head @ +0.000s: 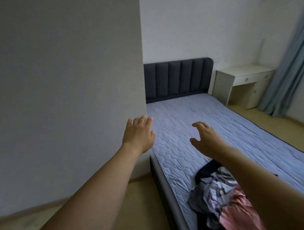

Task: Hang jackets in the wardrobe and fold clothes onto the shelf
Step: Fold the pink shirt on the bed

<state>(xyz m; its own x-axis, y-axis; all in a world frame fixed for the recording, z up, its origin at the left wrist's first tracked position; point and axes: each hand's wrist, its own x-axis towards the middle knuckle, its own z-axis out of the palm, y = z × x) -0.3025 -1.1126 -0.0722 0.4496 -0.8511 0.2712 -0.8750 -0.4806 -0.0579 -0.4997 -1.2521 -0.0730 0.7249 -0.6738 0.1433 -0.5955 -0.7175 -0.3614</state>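
Nothing of the job looks done yet, as far as I can see. My left hand is stretched out with the fingers straight and spread, holding nothing, close against the edge of the big pale panel beside it. I take that panel for the wardrobe's side or door, though I cannot tell which, and I cannot tell whether my fingers touch it. My right hand is out in front too, fingers loosely curved, empty, hovering above the mattress.

The pile of clothes lies on the bed behind and below my right hand, under my forearm, near the bed's near edge. It is a crumpled heap: something black at the far end, grey and pale lilac pieces tangled in the middle, a pink pleated garment nearest me. None of it is folded, and I see no hanger. No shelf or rail shows, so hanging and folding are all still to do.
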